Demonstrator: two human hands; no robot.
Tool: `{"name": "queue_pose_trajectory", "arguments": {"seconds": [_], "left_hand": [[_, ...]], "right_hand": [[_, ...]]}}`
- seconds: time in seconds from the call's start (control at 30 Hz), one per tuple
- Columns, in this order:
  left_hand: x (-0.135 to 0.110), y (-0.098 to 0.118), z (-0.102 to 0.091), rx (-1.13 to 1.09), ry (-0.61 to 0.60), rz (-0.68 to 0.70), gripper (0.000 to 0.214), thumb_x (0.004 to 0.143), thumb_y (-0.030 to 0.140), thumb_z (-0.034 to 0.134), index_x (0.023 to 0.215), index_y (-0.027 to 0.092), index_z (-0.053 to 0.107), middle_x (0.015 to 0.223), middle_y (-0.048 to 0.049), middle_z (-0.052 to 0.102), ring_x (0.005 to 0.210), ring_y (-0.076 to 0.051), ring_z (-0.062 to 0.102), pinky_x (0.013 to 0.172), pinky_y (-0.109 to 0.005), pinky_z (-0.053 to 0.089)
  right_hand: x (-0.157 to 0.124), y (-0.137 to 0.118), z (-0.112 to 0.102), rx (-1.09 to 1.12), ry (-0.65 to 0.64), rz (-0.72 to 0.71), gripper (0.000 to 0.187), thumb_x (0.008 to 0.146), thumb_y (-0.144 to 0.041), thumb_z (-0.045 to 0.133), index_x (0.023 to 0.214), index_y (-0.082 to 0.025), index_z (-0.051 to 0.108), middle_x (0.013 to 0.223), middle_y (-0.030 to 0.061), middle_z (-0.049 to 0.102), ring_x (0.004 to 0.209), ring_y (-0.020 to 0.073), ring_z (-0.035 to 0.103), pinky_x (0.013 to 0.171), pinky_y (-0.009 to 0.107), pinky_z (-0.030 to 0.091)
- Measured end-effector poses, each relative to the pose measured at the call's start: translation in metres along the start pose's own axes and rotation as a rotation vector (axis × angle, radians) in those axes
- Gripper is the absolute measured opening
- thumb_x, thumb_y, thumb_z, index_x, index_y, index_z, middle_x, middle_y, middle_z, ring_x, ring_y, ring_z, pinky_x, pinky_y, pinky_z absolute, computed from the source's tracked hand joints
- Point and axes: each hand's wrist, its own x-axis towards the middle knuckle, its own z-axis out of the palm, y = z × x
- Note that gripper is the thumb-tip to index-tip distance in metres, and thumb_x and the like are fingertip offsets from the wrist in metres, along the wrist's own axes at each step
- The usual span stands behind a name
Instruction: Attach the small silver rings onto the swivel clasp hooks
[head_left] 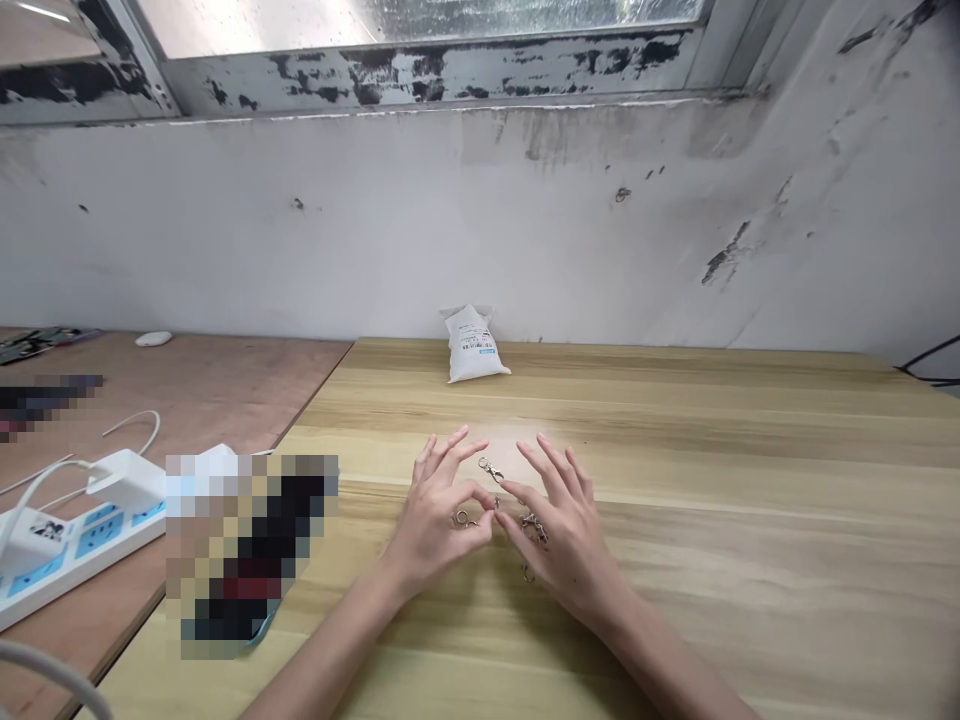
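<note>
My left hand is closed in a pinch, thumb and forefinger on a small silver metal piece; its other fingers are raised and spread. From the other side, the thumb and forefinger of my right hand meet the same piece, partly hiding it. Just beyond the fingertips is a silver lobster clasp, close to my right forefinger. Metal rings show through the loop of my left fingers. Several metal clasps lie in a small heap behind my right thumb, partly covered by the hand.
A white printed packet stands at the back of the wooden table, near the wall. To the left are a blurred-out dark object and a white power strip with chargers and cables on a second, brown table.
</note>
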Motion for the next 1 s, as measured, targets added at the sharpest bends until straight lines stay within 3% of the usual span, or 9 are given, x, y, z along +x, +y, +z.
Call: {"name": "queue_pose_trajectory", "arguments": {"seconds": [0.37,0.63,0.83,1.0], "left_hand": [[-0.003,0.012,0.003,-0.061,0.035,-0.053,0.009,0.080,0.014,0.063,0.078,0.022,0.065,0.136,-0.0051,0.054,0.140,-0.029,0.033,0.116,-0.058,0.022],[-0.003,0.007,0.006,0.041,0.104,0.003,0.011,0.083,0.012,0.060,0.080,0.021,0.066,0.135,-0.0075,0.055,0.139,-0.031,0.035,0.115,-0.060,0.024],[-0.001,-0.002,0.002,-0.210,-0.015,-0.072,0.009,0.083,0.014,0.064,0.087,0.022,0.066,0.135,-0.0072,0.056,0.139,-0.028,0.036,0.110,-0.051,0.039],[0.001,-0.007,-0.003,-0.331,-0.113,-0.095,0.018,0.085,0.019,0.065,0.102,0.026,0.070,0.135,-0.0056,0.058,0.139,-0.027,0.037,0.112,-0.052,0.037]], "right_hand": [[-0.005,-0.012,0.010,-0.059,0.022,-0.029,0.020,0.095,-0.019,0.048,0.099,-0.022,0.067,0.132,0.0076,0.061,0.139,0.0291,0.037,0.115,0.055,0.022],[-0.006,-0.010,0.006,0.010,-0.157,-0.047,0.024,0.098,-0.018,0.041,0.104,-0.022,0.064,0.131,0.0079,0.061,0.135,0.0267,0.041,0.113,0.053,0.027],[-0.005,0.000,0.000,0.027,-0.190,-0.088,0.025,0.098,-0.018,0.041,0.108,-0.022,0.063,0.132,0.0089,0.059,0.132,0.0256,0.045,0.111,0.052,0.032],[-0.002,0.002,-0.004,0.040,-0.218,-0.097,0.024,0.098,-0.019,0.041,0.104,-0.021,0.064,0.134,0.0122,0.056,0.133,0.0270,0.044,0.110,0.055,0.034]]}}
